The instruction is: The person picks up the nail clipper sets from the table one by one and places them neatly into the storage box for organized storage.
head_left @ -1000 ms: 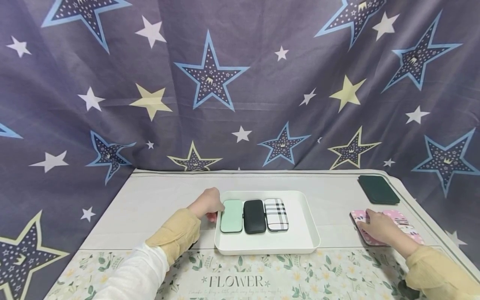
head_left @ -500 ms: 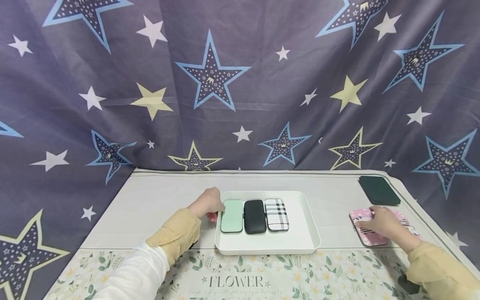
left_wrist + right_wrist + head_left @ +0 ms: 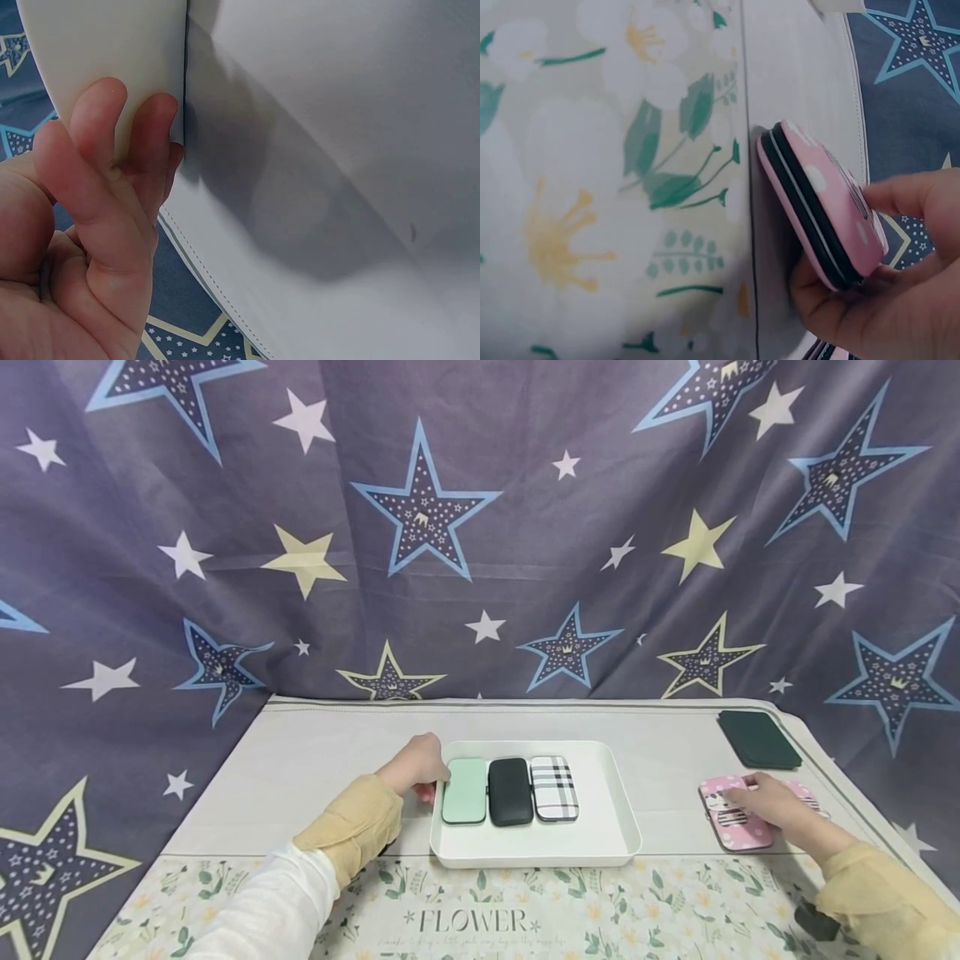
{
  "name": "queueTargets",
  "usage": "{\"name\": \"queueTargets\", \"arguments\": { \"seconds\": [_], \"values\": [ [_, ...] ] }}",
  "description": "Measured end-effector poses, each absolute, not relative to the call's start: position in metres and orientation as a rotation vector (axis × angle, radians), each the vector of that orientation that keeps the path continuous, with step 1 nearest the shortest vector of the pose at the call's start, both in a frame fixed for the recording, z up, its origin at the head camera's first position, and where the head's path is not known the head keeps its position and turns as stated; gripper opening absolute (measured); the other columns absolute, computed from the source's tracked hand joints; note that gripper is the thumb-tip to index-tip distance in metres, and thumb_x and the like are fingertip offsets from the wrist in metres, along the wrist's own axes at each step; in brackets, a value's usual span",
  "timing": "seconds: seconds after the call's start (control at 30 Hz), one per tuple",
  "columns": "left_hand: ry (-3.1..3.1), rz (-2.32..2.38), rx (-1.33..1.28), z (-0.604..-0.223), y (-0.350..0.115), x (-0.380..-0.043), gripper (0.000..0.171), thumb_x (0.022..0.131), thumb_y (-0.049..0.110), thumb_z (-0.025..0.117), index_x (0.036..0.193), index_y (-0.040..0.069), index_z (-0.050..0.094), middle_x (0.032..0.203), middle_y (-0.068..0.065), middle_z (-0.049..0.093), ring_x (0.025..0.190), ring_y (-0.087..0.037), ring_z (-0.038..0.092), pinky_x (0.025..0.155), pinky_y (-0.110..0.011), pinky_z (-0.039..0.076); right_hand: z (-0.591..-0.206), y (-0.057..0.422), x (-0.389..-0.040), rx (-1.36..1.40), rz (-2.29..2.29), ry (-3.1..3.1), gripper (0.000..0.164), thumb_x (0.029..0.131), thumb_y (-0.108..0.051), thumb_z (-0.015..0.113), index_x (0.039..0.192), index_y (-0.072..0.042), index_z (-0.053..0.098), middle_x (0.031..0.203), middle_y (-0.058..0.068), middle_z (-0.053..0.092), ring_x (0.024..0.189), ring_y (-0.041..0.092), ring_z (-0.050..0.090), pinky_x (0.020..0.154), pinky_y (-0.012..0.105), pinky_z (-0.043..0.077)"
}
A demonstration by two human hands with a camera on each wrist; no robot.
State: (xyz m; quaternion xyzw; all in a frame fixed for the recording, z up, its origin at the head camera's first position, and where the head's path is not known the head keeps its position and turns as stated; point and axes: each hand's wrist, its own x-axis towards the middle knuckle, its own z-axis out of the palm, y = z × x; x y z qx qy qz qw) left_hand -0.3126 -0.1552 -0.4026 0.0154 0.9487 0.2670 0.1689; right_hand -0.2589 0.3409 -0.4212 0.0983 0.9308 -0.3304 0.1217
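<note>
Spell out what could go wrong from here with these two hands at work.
The right hand pinches the pink polka-dot rectangular case from one side, so it might slip. Another pink patterned case lies close to that hand and could get knocked. The left hand grips the shallow white rectangular tray; a tug might shift the mint-green rectangular case inside.

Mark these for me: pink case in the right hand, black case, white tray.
Pink case (image 3: pixel 834 206): right wrist view, on its pink cover.
Black case (image 3: pixel 511 792): head view, middle of its top face.
White tray (image 3: pixel 606 814): head view, bare floor toward the picture's right.
</note>
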Motion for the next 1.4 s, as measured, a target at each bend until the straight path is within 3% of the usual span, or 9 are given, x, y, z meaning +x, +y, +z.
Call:
{"name": "queueTargets", "arguments": {
  "seconds": [0.13, 0.23, 0.47, 0.63, 0.83, 1.4],
  "values": [
    [2.697, 0.776, 0.057, -0.402, -0.155, -0.312, 0.010, 0.080, -0.001, 0.060, 0.070, -0.004, 0.058, 0.045, -0.007, 0.056, 0.033, -0.012, 0.049, 0.035, -0.019, 0.047, -0.421, 0.341, -0.257, 0.325, -1.129, 2.644, 0.056, 0.092, -0.021, 0.048, 0.123, 0.023, 0.032, 0.085, 0.013, 0.052, 0.069, 0.015, 0.052, 0.056, 0.026, 0.048],
    [2.701, 0.787, 0.065, -0.402, -0.156, -0.311, 0.010, 0.079, -0.001, 0.060, 0.070, -0.004, 0.058, 0.044, -0.007, 0.056, 0.033, -0.012, 0.049, 0.036, -0.019, 0.048, -0.420, 0.339, -0.255, 0.328, -1.213, 2.598, 0.052, 0.094, -0.017, 0.047, 0.123, 0.023, 0.031, 0.079, 0.006, 0.052, 0.063, 0.011, 0.051, 0.053, 0.024, 0.048],
    [2.702, 0.782, 0.048, -0.403, -0.156, -0.313, 0.012, 0.080, -0.002, 0.059, 0.068, -0.004, 0.057, 0.043, -0.007, 0.056, 0.032, -0.012, 0.050, 0.037, -0.022, 0.050, -0.414, 0.323, -0.258, 0.307, -1.307, 2.524, 0.059, 0.096, -0.020, 0.048, 0.128, 0.024, 0.027, 0.087, 0.007, 0.054, 0.071, 0.010, 0.053, 0.059, 0.024, 0.050],
    [2.707, 0.756, 0.031, -0.401, -0.155, -0.313, 0.012, 0.079, -0.002, 0.059, 0.068, -0.004, 0.057, 0.043, -0.007, 0.055, 0.032, -0.012, 0.050, 0.038, -0.022, 0.051, -0.408, 0.305, -0.261, 0.277, -1.430, 2.435, 0.056, 0.098, -0.020, 0.046, 0.132, 0.020, 0.025, 0.082, -0.001, 0.054, 0.067, 0.006, 0.052, 0.055, 0.022, 0.049],
    [2.714, 0.754, 0.039, -0.401, -0.155, -0.310, 0.010, 0.079, -0.002, 0.059, 0.070, -0.005, 0.058, 0.044, -0.007, 0.055, 0.034, -0.012, 0.050, 0.038, -0.021, 0.050, -0.401, 0.282, -0.263, 0.258, -1.551, 2.340, 0.057, 0.099, -0.019, 0.045, 0.135, 0.018, 0.022, 0.082, -0.003, 0.053, 0.068, 0.006, 0.051, 0.055, 0.021, 0.048],
    [2.708, 0.781, 0.048, -0.402, -0.155, -0.310, 0.011, 0.079, -0.002, 0.060, 0.069, -0.003, 0.057, 0.044, -0.007, 0.056, 0.033, -0.012, 0.050, 0.037, -0.020, 0.050, -0.385, 0.220, -0.272, 0.125, -1.617, 2.282, 0.052, 0.098, -0.017, 0.046, 0.134, 0.016, 0.028, 0.084, 0.001, 0.059, 0.069, 0.007, 0.057, 0.057, 0.022, 0.051]
  ]
}}
